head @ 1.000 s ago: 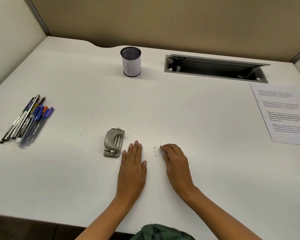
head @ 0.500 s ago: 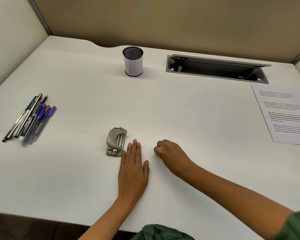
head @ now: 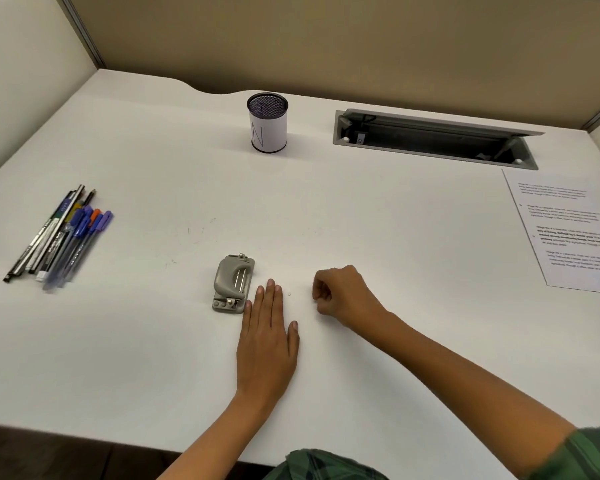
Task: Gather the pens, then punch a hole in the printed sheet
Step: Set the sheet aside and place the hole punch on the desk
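Left hand point(head: 269, 344) lying flat and spread on the desk point(head: 361, 220) beside the hole punch point(head: 234, 287); right hand point(head: 343, 294) curling shut, contents hidden. Pens point(head: 59, 237) lying far left: sweep them together first, printed sheet point(head: 568, 230) waiting far right

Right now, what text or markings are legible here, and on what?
"N": handwritten on the white wrap of the mesh pen cup.
"10" or "01": small sideways tag inside the desk cable tray; uncertain.
Printed sheet: paragraphs, too blurred to read.
Pens: barrel print, too small to read.
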`<state>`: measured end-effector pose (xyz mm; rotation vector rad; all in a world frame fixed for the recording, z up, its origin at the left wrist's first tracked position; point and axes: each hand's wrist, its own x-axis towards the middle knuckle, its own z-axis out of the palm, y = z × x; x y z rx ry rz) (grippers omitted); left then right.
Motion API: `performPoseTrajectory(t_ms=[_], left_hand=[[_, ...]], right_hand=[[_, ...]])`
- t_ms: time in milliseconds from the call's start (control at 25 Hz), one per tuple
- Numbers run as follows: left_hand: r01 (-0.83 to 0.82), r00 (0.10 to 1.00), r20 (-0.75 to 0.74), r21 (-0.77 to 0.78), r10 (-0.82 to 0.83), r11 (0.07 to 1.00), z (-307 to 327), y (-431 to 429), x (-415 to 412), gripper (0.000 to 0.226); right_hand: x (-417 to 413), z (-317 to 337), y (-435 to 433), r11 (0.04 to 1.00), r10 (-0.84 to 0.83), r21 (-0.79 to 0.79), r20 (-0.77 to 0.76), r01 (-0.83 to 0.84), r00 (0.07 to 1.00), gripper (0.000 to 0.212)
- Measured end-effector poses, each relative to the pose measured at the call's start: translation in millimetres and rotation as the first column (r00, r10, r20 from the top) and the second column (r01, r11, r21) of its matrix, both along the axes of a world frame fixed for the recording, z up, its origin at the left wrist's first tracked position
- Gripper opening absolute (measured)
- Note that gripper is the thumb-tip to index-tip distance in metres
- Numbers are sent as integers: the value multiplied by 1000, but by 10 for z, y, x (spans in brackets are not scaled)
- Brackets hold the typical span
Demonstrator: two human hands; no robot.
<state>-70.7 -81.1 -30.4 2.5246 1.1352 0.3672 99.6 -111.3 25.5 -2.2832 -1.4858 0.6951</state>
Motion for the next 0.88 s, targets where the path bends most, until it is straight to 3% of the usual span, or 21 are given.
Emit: performPoseTrajectory(t_ms=[160,240,360,440,520,560,600,680,760,880], left_hand=[[-1,1000,-10,-10,1,1000,-10,3,3,61],[1,1000,-17,-8,-1,1000,-19,9,0,61],[5,1000,-16,-8,-5,1000,-25,8,-2,61],[5,1000,-17,-9,-5,1000,-26,10,-2,61],[0,1000,-15,-11,0,1000,-28,10,-2,60],[-3,1000,-14,-10,3,1000,-27,12,-3,60],[-4,1000,-14,-9,4,1000,-25,12,-3,60],[-3,1000,-17,-9,3,1000,-22,9,0,61],[-2,1000,-16,-16,2,1000,-24,9,-2,61],[0,1000,-14,-23,0,1000,-27,13,-5,61]], right_hand=[[139,-33,-131,953,-257,82,-295,293,920,12],[207,-54,-179,885,-389,36,-489,463,781,11],[261,-59,-217,790,-428,-63,-770,610,474,10],[276,-49,-220,772,-389,-108,-860,626,331,12],[266,-43,-221,785,-351,-136,-901,604,253,16],[243,-46,-218,797,-343,-138,-905,588,252,17],[209,-43,-216,814,-348,-117,-883,569,316,17],[128,-27,-222,862,-369,-14,-702,507,609,15],[51,-4,-217,923,-292,121,-397,364,870,14],[-20,7,-195,978,-110,158,-172,137,979,15]])
